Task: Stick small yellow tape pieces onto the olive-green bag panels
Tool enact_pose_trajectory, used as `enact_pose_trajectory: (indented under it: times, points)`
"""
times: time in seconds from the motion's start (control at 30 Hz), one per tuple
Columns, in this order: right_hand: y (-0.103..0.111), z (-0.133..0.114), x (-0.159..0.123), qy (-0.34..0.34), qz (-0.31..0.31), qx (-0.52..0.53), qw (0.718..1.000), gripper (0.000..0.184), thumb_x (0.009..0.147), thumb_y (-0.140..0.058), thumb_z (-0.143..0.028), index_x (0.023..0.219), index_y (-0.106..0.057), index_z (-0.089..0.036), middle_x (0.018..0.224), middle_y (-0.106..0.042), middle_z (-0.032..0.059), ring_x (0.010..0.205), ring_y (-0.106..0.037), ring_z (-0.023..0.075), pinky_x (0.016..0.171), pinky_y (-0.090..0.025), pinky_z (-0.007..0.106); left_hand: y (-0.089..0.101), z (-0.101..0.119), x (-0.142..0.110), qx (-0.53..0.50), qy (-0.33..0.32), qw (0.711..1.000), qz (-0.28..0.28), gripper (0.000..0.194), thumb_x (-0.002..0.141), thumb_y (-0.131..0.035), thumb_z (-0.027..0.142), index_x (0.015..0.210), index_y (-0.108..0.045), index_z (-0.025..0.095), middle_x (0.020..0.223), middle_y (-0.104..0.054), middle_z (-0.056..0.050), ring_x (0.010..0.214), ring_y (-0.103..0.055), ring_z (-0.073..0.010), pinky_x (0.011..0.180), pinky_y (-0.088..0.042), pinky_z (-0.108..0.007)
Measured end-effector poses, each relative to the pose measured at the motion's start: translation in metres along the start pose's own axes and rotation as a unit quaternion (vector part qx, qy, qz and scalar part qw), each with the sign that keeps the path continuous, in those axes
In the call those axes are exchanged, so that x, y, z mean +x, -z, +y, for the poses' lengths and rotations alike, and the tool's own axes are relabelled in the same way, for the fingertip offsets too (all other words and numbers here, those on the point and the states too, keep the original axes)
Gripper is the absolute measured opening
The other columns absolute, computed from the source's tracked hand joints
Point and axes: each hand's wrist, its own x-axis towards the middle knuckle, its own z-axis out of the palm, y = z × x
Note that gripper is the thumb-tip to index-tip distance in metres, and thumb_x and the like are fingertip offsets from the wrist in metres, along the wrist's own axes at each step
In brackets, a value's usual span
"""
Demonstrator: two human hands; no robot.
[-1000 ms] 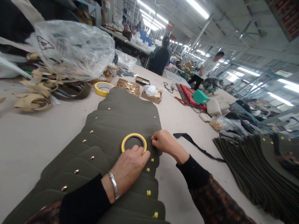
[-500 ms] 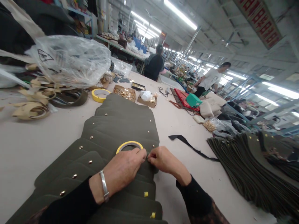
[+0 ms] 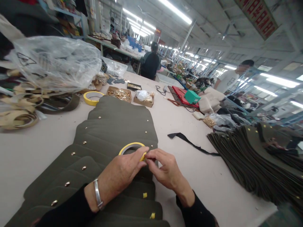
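Observation:
My left hand [image 3: 119,171], with a silver bangle at the wrist, grips a roll of yellow tape [image 3: 127,146]. The fingers of my right hand [image 3: 167,168] are pinched together against the left fingertips, where a bit of yellow tape shows. Both hands are over overlapping dark olive panels [image 3: 118,116] with rounded corners. Gold studs [image 3: 73,153] dot the panels' left and right sides. Two small yellow tape pieces [image 3: 145,195] are stuck on the panels near the lower right edge.
A second tape roll [image 3: 92,98] lies beyond the panels, beside boxes of gold hardware [image 3: 119,94]. Plastic bags [image 3: 56,63] and beige straps [image 3: 21,116] are at left. At right are a black strip [image 3: 187,140] and stacked olive panels [image 3: 239,164]. Two people are farther off.
My hands have come together at the fingertips, and yellow tape now shows between them. My right hand has turned inward. The view has shifted slightly right, and the person at right has moved nearer.

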Motion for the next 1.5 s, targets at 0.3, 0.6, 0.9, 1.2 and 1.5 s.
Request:
enact_pose_trajectory:
  times: [0.3, 0.6, 0.9, 1.2, 1.5]
  points:
    - [-0.009, 0.005, -0.004, 0.074, 0.048, -0.075, 0.993, 0.017, 0.082, -0.05, -0.007, 0.084, -0.061, -0.02, 0.075, -0.068, 0.0035, 0.07, -0.063, 0.0148, 0.066, -0.05, 0.026, 0.006, 0.008, 0.002, -0.033, 0.024, 0.997, -0.063, 0.018, 0.096, -0.04, 0.016, 0.111, -0.049, 0.021, 0.094, -0.067, -0.001, 0.083, -0.066, -0.017, 0.069, -0.052, -0.028]
    - [-0.018, -0.003, -0.008, -0.108, 0.076, -0.004, 0.991, 0.012, 0.076, -0.056, -0.013, 0.075, -0.067, -0.018, 0.064, -0.067, 0.0018, 0.055, -0.06, 0.0134, 0.054, -0.048, 0.024, 0.01, 0.009, 0.009, 0.038, 0.048, 0.993, -0.096, 0.015, 0.093, -0.042, 0.012, 0.086, -0.053, 0.02, 0.078, -0.056, 0.0, 0.069, -0.056, -0.0169, 0.061, -0.043, -0.028]
    - [-0.008, 0.055, 0.01, -0.404, 0.095, 0.233, 0.879, 0.022, 0.065, -0.071, -0.034, 0.068, -0.065, -0.013, 0.051, -0.063, -0.0007, 0.043, -0.059, 0.0107, 0.045, -0.052, 0.022, 0.0, 0.009, 0.006, 0.106, 0.031, 0.992, -0.053, 0.012, 0.093, -0.046, 0.013, 0.087, -0.053, 0.02, 0.084, -0.059, -0.001, 0.076, -0.056, -0.0189, 0.065, -0.046, -0.031]
    - [-0.007, 0.074, 0.02, -0.373, -0.002, 0.108, 0.921, 0.013, 0.074, -0.062, -0.026, 0.072, -0.067, -0.014, 0.055, -0.062, -0.0013, 0.046, -0.059, 0.0105, 0.046, -0.05, 0.02, -0.003, -0.009, 0.015, 0.16, 0.088, 0.97, -0.158, 0.015, 0.091, -0.045, 0.009, 0.094, -0.057, 0.018, 0.096, -0.06, -0.006, 0.092, -0.054, -0.0243, 0.076, -0.051, -0.037]
    - [-0.01, 0.075, 0.023, -0.299, -0.029, -0.053, 0.952, 0.014, 0.08, -0.056, -0.022, 0.089, -0.066, -0.017, 0.055, -0.062, -0.003, 0.046, -0.06, 0.0132, 0.047, -0.047, 0.023, -0.007, -0.013, 0.013, 0.199, 0.075, 0.967, -0.143, 0.017, 0.092, -0.043, 0.012, 0.093, -0.058, 0.02, 0.092, -0.059, -0.006, 0.086, -0.051, -0.0258, 0.078, -0.046, -0.042]
